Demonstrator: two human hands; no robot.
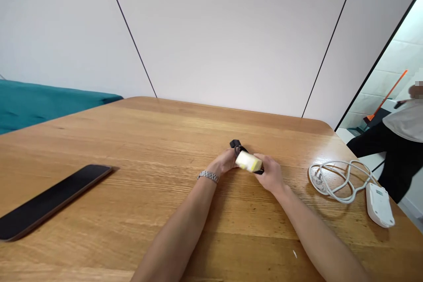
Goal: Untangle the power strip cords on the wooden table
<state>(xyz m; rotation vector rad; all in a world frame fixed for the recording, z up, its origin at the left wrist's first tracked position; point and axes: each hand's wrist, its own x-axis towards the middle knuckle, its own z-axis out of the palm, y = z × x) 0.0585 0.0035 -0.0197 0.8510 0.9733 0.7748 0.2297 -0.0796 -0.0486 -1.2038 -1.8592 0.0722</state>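
In the head view, both hands are close together above the middle of the wooden table [158, 158]. A small pale white-and-yellow block [247, 161], blurred, lies between them with dark parts at its edges. My right hand [270, 172] is closed round its right end. My left hand [227, 161], below a metal watch band [209, 176] on the wrist, is closed at the block's left side. A black piece [235, 143] with a curved, cable-like part sticks out beyond the left fingers. Its exact kind I cannot make out, and most fingertips are hidden.
A dark flat tablet-like slab [56, 198] lies at left. On the right are a coiled white cable [346, 198] with a plug and a white power strip-like box [379, 205]. A teal seat [49, 101], a white wall [224, 35] and a person [399, 136] stand beyond.
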